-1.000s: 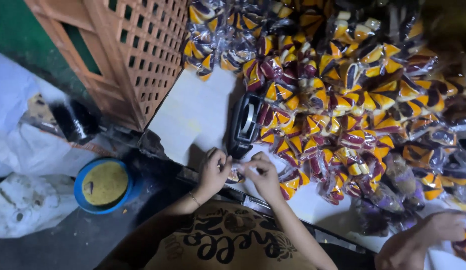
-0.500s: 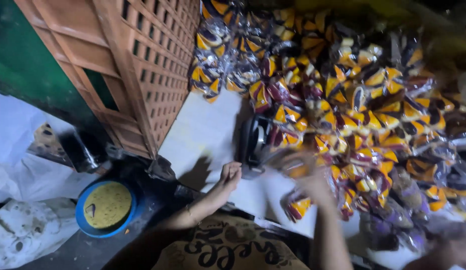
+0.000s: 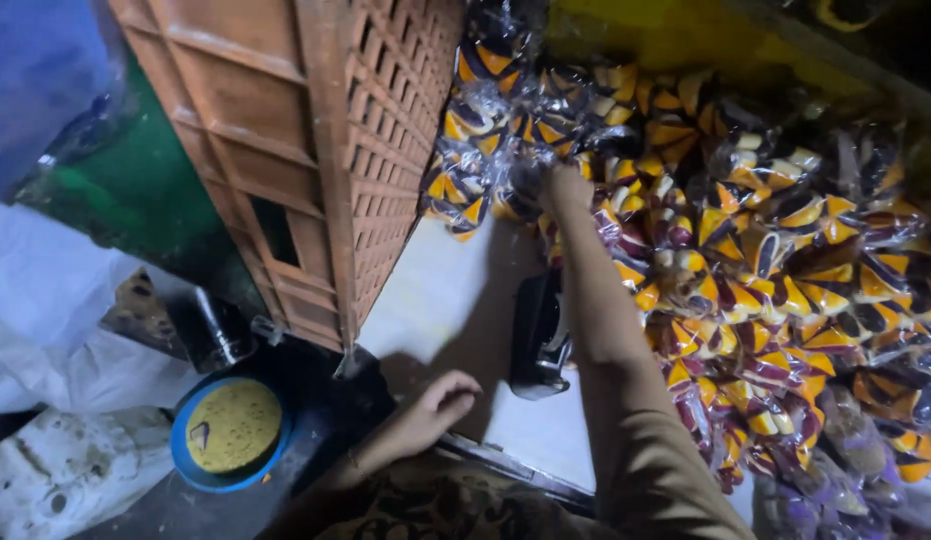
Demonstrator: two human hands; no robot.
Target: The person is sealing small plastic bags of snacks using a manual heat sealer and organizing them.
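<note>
Right arm extends straight toward upper centre of frame; right hand (image 3: 563,188) shows its back, fingers hidden. Left hand (image 3: 437,403) sits lower centre, fingers loosely curled, holding nothing.

head cam | looks steeply down | close over white table (image 3: 455,290)

Dim rm: brown lattice panel (image 3: 385,150), green wall (image 3: 135,190), white tabletop (image 3: 445,290).
</note>
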